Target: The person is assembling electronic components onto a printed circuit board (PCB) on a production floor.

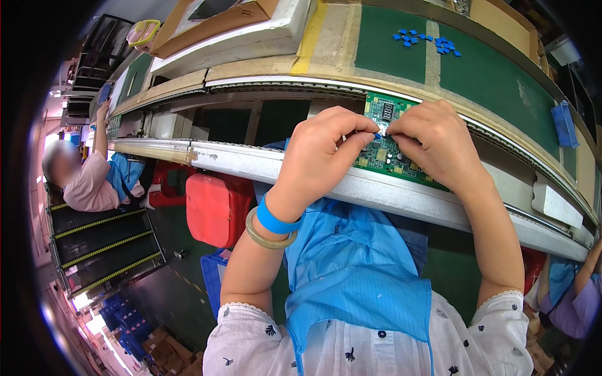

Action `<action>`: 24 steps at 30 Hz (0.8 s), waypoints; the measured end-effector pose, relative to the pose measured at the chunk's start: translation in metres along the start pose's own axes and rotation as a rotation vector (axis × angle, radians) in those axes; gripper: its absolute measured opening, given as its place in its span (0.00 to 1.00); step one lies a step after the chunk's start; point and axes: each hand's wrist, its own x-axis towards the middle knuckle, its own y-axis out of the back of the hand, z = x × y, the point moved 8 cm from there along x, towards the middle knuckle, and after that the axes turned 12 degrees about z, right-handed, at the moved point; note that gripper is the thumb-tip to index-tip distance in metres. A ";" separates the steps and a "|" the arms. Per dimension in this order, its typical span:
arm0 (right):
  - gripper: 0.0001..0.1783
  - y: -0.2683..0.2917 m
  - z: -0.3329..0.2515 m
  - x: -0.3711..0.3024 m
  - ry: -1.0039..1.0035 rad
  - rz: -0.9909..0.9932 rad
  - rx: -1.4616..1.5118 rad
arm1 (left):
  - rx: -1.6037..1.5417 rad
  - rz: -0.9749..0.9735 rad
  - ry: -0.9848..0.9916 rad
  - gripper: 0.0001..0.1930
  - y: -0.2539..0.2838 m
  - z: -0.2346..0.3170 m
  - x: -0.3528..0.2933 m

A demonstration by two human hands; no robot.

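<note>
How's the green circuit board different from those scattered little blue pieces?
The circuit board is green, crowded with parts; the blue pieces are plain blue. The board is large; each piece is tiny. The left hand and right hand are over the board; the pieces lie untouched.

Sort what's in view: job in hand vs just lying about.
Job in hand:
circuit board, with left hand and right hand at it
metal rail along its near edge
small blue pieces on the green surface, probably

Lying about, as far as I can tell:
red stool
yellow basket
cardboard box
</note>
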 end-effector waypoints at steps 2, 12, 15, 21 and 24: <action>0.07 -0.001 -0.001 0.000 -0.002 -0.002 -0.013 | 0.009 0.005 0.000 0.07 -0.001 0.000 -0.001; 0.06 -0.001 0.003 -0.001 -0.038 0.016 0.021 | 0.049 0.031 -0.023 0.07 -0.003 0.003 -0.001; 0.07 -0.001 0.004 -0.001 -0.063 0.003 0.028 | 0.047 0.033 -0.025 0.07 -0.003 0.003 -0.002; 0.07 -0.002 0.007 -0.001 -0.085 0.001 0.045 | 0.041 0.046 -0.056 0.07 -0.003 0.003 -0.002; 0.06 -0.003 0.007 -0.001 -0.074 -0.020 0.029 | 0.035 0.041 -0.038 0.07 -0.003 0.003 -0.001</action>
